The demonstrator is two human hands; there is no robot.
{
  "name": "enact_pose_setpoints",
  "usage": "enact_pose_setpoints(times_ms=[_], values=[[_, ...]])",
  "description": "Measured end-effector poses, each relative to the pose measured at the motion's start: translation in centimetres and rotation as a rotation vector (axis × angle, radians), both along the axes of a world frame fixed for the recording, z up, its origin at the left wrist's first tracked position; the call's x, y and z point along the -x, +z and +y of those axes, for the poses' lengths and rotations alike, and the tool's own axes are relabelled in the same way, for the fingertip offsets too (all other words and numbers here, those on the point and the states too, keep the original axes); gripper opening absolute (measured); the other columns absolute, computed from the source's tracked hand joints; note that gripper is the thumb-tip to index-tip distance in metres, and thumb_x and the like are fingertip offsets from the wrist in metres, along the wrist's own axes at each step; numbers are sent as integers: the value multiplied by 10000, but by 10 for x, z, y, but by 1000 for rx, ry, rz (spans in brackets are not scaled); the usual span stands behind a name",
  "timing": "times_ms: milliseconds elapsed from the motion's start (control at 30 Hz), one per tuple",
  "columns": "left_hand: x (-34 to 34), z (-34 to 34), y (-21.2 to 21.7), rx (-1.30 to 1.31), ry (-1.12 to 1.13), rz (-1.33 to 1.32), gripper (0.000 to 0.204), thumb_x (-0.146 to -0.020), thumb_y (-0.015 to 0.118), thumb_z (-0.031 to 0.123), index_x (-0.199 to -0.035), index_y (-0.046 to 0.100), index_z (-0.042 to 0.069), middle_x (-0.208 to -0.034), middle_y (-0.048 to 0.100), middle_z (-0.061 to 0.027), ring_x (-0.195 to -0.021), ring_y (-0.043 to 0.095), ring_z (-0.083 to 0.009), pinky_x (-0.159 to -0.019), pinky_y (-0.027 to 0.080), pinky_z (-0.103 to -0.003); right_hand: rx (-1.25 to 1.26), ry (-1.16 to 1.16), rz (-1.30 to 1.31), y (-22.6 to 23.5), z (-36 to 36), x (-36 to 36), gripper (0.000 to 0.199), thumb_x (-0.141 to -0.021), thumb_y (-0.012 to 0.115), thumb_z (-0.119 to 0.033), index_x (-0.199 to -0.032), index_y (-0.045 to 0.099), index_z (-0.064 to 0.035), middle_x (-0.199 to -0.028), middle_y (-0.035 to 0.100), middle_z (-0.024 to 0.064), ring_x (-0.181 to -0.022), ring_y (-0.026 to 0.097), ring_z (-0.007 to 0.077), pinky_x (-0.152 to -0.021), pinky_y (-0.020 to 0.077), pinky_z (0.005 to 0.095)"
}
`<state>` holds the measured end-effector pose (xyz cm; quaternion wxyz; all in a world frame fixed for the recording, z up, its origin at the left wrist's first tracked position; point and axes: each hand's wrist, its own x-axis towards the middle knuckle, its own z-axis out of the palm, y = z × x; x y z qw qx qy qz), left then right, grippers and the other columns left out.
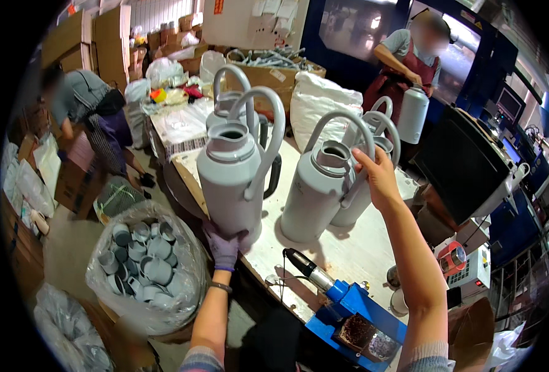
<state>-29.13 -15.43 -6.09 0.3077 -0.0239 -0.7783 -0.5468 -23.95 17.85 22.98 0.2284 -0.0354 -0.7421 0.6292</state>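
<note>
**A:** Left hand, what have you got?

**B:** My left hand [223, 247], in a purple glove, cups the base of a grey jug [232, 180] from below. Fingers spread and pressed against its underside and lower wall. The jug is lifted, tilted a little, off the near-left edge of the worktable [342, 254]. Mouth open, tall looped handle arching over it.

**A:** And the right?

**B:** My right hand [377, 177] is bare, reaching to a second grey jug [319, 192] standing upright on the table. Fingers curled around its looped handle, clamped on it at the right side near the neck.

**A:** What sits around them?

**B:** More jugs of the same kind: one just behind the second [373, 173], another behind the lifted one [228, 102]. On the near table edge, a blue tool with a black nozzle [342, 297]. Down to my left, a clear bag of grey caps [141, 266] on the floor.

**A:** Anyone else?

**B:** One person in an apron at the far right, holding a jug [412, 115]; another bent over at the far left among cardboard boxes [79, 40].
</note>
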Motion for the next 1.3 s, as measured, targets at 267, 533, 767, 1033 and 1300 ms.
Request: enact_pose_setpoints(times_ms=[267, 533, 767, 1033, 1300], values=[[82, 8, -1, -118, 0, -20, 1262, -556, 928, 259, -1532, 163, 22, -1497, 305, -217, -1376, 338, -354, -1155, 303, -422, 199, -188, 72, 30, -9, -46, 432, -921, 627, -514, -725, 503, -150, -572, 348, -62, -498, 350, 55, -489, 299, 235], [179, 12, 18, -39, 45, -159, 1227, -591, 890, 403, -1519, 182, 26, -1506, 304, -234, -1388, 322, -382, -1147, 320, -442, 400, 50, 426, 101, 32, -127, 522, -1005, 426, -547, -679, 409, -140, -525, 223, -70, -455, 211, 57, -425, 226, 224], [119, 38, 63, -464, -320, 113, 948, -855, 702, 511, -1488, 256, -34, -1433, 436, -225, -1292, 478, -330, -1092, 389, -414, 233, -125, 756, 114, 80, -208, 465, -1055, 350, -314, -617, 358, -157, -501, 251, -58, -442, 227, 72, -409, 226, 248], [-161, 75, 194, -591, -1066, -109, 489, -1045, 433, 350, -1176, 590, -94, -1081, 673, -156, -1009, 629, -169, -901, 497, -315, 242, 455, 647, 84, 92, -280, 499, -1042, 301, -380, -712, 554, -105, -630, 532, 24, -636, 501, 157, -749, 485, 325], [-270, 47, 209, -665, -1070, -117, 310, -988, 558, 205, -1031, 650, -89, -926, 700, -99, -853, 657, -150, -751, 503, -263, -485, -307, 194, 13, 17, -441, 992, -854, 466, -775, -1434, 398, 26, -1315, 510, 148, -1233, 482, 256, -1073, 350, 388]])
